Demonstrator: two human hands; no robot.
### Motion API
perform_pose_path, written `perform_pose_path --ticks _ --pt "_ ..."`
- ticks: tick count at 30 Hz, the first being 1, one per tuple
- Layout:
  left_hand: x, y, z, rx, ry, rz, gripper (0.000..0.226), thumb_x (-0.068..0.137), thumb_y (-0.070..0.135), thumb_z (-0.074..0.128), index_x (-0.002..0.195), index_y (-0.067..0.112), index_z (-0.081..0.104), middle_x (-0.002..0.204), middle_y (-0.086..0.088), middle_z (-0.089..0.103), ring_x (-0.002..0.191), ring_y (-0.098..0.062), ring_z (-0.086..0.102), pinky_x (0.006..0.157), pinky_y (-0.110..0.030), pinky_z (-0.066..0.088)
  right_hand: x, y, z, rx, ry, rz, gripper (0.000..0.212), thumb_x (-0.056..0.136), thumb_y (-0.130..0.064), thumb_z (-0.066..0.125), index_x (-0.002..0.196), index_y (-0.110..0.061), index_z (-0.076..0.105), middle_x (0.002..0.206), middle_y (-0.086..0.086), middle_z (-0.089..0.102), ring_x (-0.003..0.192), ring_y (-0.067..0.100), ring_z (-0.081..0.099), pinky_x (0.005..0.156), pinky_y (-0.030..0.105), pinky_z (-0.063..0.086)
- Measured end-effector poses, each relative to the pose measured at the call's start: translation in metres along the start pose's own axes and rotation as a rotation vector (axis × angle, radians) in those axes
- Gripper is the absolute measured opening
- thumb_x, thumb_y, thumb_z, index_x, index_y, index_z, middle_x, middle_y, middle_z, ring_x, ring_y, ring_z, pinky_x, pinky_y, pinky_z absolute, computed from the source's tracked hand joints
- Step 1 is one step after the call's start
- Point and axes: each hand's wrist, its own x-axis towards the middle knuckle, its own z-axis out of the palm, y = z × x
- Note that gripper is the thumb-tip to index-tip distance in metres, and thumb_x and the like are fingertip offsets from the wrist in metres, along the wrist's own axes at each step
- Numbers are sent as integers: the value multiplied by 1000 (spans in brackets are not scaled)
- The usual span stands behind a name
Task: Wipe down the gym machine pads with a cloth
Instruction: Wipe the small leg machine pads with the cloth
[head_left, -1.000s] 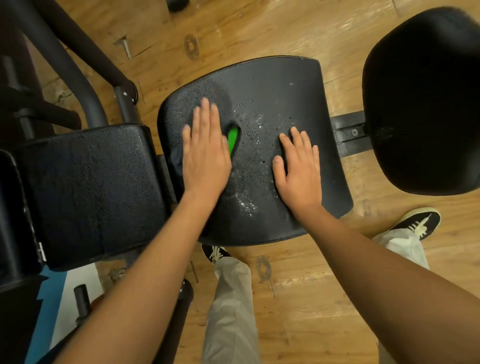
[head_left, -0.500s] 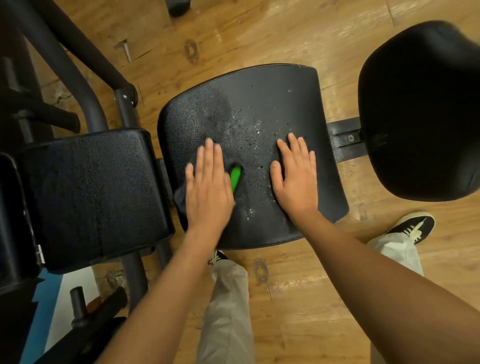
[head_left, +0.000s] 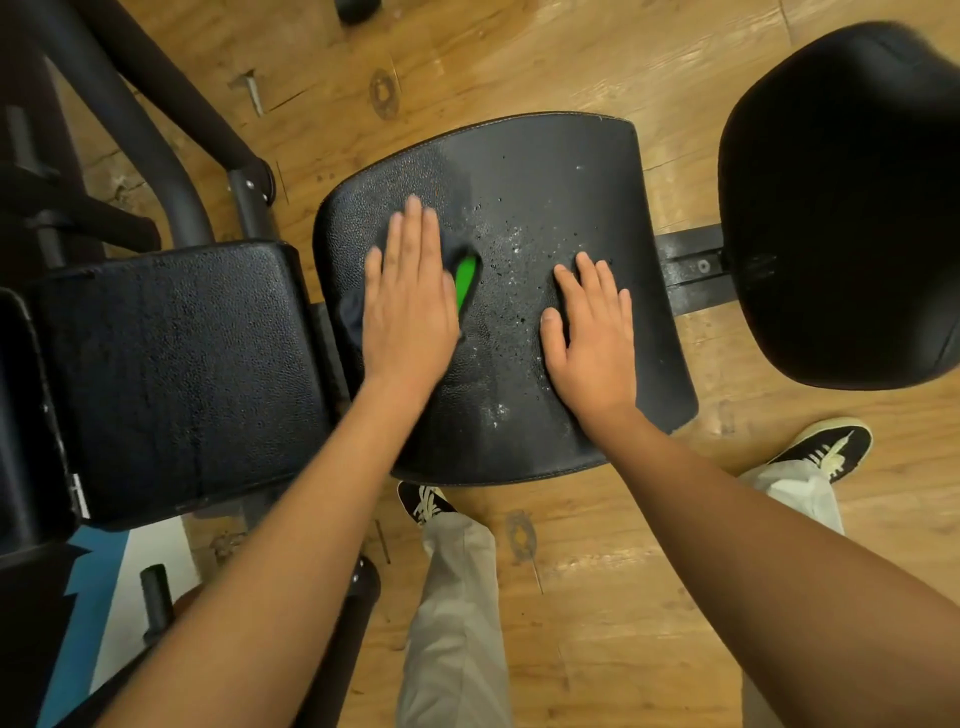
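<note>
A worn wooden floor (head_left: 571, 597) is running under the black gym machine. Nearest, the person's beige trouser legs (head_left: 457, 623) and dark shoes (head_left: 826, 449) are standing at the near edge of the middle pad (head_left: 545, 171). On it the left hand (head_left: 410, 306) is lying flat, fingers straight and together, pressing a dark cloth (head_left: 465, 283) with a green patch onto the pad's left half. The right hand (head_left: 592, 338) is resting flat on the right half, fingers straight and slightly spread, holding nothing. Between the hands, droplets (head_left: 514, 244) are glistening. A square pad (head_left: 171, 374) is sitting just beside the left edge and a rounded pad (head_left: 841, 208) beyond the right edge. Dark frame tubes (head_left: 171, 156) are slanting away at the far left.
</note>
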Motion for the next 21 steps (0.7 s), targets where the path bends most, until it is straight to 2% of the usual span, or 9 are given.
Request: perform_pose_path --ticks 4,7,11,17,21 --pt "-104 10 15 30 -69 18 61 106 25 31 162 7 15 170 -10 7 157 -24 11 125 -46 17 0 -1 -1 0 -2 1 49 106 -32 41 154 -20 43 167 3 30 157 24 16 126 51 14" --pt "-129 11 22 61 -102 16 62 104 27 29 162 8 17 170 -9 9 156 -24 14 123 -46 19 0 -2 -1 3 -7 7 49 106 -32 41 154 -20 43 167 3 30 157 23 15 126 51 13" --pt "-88 8 18 75 -89 35 61 105 26 31 162 8 18 170 -9 11 156 -24 13 123 -47 17 0 -2 -2 10 0 3 50 106 -33 40 154 -19 44 167 3 30 157 24 16 126 51 14" --pt "39 0 -5 36 1 -28 61 108 23 32 162 9 8 171 -8 1 157 -23 3 126 -45 6 0 -1 0 6 -1 1 49 107 -32 42 154 -20 43 167 2 30 157 23 15 127 51 13" --pt "91 8 -15 4 27 -56 62 107 22 31 162 8 8 171 -9 1 158 -25 3 127 -46 6 0 -1 0 13 2 -1 49 107 -32 41 154 -20 43 167 2 30 157 22 15 127 50 13"
